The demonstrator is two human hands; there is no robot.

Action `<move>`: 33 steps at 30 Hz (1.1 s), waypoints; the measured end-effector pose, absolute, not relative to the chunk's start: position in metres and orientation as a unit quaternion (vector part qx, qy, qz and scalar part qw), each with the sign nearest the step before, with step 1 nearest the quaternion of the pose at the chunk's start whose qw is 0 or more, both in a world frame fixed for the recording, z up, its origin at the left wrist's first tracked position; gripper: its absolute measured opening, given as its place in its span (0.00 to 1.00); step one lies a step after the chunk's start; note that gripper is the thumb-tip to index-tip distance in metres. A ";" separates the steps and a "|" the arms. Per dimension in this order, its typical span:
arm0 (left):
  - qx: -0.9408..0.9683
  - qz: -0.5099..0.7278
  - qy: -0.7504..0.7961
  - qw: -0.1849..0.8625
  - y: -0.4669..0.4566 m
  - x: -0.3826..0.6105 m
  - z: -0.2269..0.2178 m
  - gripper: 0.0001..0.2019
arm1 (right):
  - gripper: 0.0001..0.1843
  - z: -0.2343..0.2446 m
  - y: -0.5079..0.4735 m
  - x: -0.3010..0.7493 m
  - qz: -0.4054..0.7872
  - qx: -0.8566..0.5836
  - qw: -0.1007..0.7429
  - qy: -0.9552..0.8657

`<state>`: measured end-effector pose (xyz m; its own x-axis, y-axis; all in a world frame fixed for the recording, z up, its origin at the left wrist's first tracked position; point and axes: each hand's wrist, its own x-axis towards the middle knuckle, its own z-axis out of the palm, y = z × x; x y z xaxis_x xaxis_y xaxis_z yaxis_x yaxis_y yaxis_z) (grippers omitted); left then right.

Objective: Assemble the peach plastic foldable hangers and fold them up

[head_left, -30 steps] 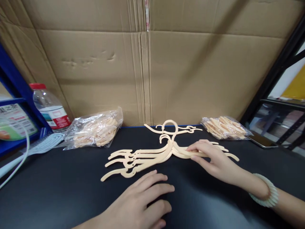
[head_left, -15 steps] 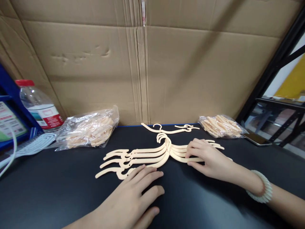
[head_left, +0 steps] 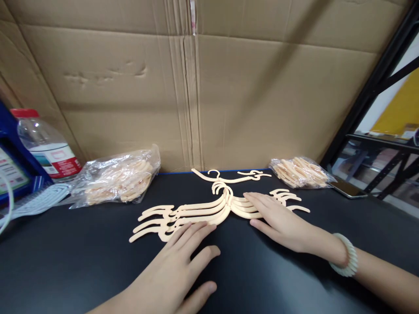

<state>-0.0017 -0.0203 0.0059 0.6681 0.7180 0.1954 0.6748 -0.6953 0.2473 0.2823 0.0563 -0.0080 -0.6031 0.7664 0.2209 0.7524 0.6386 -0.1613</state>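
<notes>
Several cream plastic hangers (head_left: 196,211) lie fanned in a stack on the black tabletop (head_left: 81,266), hooks pointing away from me. My left hand (head_left: 178,266) lies flat and open, its fingertips touching the near left arms of the stack. My right hand (head_left: 278,220), with a pale bead bracelet on the wrist, rests flat with fingers stretched over the stack's right arms. One more hanger (head_left: 229,176) lies alone behind the stack, near the cardboard wall.
Two clear bags of cream parts lie at the back: one on the left (head_left: 114,179), one on the right (head_left: 299,171). A water bottle (head_left: 46,146) and blue shelf stand far left. A phone (head_left: 347,188) lies far right. Cardboard (head_left: 196,87) walls the back.
My left hand slid forward until its fingertips reached the hangers. My right hand shifted left along the stack's right arms and flattened. The view drifted slightly right.
</notes>
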 end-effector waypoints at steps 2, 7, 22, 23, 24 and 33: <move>0.908 0.157 0.379 0.084 -0.020 -0.002 0.005 0.18 | 0.31 -0.011 0.056 0.280 0.028 -0.437 0.100 -0.894; 0.905 0.181 0.368 0.113 -0.018 -0.006 0.002 0.20 | 0.32 -0.014 0.057 0.279 0.022 -0.438 0.088 -0.894; 0.889 0.188 0.397 0.126 -0.018 -0.004 -0.002 0.18 | 0.31 -0.011 0.064 0.282 0.015 -0.441 0.063 -0.895; 0.887 0.191 0.402 0.120 -0.019 -0.004 -0.004 0.18 | 0.30 -0.012 0.064 0.283 0.013 -0.439 0.072 -0.896; 0.887 0.188 0.406 0.115 -0.019 -0.004 -0.005 0.18 | 0.30 -0.013 0.065 0.283 0.011 -0.436 0.081 -0.896; 0.896 0.135 0.412 0.095 -0.017 -0.005 -0.003 0.17 | 0.29 -0.020 0.069 0.283 -0.006 -0.440 0.109 -0.891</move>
